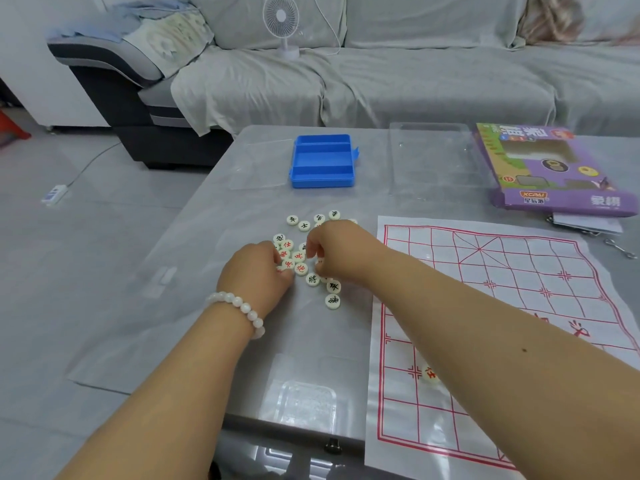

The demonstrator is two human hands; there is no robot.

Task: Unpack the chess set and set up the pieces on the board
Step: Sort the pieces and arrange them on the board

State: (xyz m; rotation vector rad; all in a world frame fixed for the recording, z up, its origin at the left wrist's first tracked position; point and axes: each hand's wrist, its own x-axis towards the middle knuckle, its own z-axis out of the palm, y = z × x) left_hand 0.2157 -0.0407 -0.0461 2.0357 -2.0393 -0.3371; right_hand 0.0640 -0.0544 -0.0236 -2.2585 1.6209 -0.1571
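Note:
Several round white chess pieces (312,280) with red or black characters lie in a loose pile on the grey table (194,258). My left hand (258,271), with a bead bracelet at the wrist, rests among the red pieces, fingers curled on them. My right hand (337,252) reaches across from the right and pinches a piece at the middle of the pile. The white paper board (491,299) with red lines lies to the right. One red piece (428,374) sits on the board near its front left, half hidden by my right forearm.
An open blue plastic case (323,161) stands behind the pile, its clear lid (258,164) beside it. A clear tray (436,157) and the purple game box (550,171) lie at the back right. A sofa with a small fan (282,26) stands beyond the table.

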